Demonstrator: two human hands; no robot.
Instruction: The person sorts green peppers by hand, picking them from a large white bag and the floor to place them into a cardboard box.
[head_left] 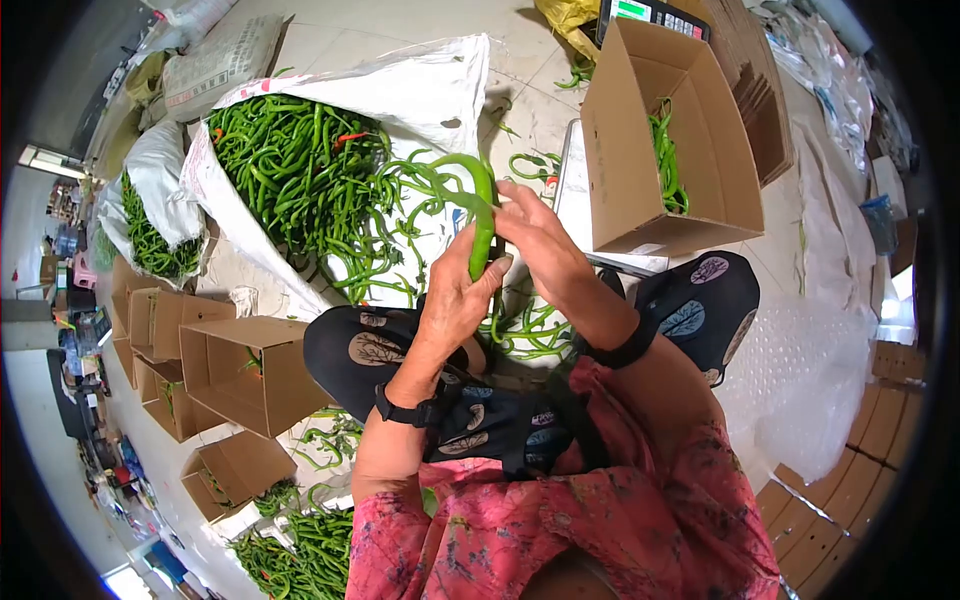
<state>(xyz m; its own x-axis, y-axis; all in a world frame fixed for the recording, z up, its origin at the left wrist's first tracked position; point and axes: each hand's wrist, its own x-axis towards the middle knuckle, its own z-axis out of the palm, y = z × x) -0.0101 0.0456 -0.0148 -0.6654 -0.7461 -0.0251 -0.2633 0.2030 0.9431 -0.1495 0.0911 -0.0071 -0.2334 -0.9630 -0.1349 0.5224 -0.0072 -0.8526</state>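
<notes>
Several long green peppers [482, 238] are held upright in front of me, between my two hands. My left hand [455, 290] is wrapped round their lower part, thumb across the front. At their right side, my right hand [535, 235] has its fingers bent against the peppers. Just beyond, a white sack [440, 85] lies open with a large heap of green peppers [300, 170] and a few red ones. Loose peppers [400, 235] spill from it towards my hands. To the right, an open cardboard box [620, 130] holds some green peppers along its inner side.
Several open cardboard boxes [225, 370] stand at the left. Another sack [165, 175] of peppers is at the upper left. More peppers [310, 550] lie at the lower left. A scale display [632, 10] is behind the right box; bubble wrap [800, 370] lies at the right.
</notes>
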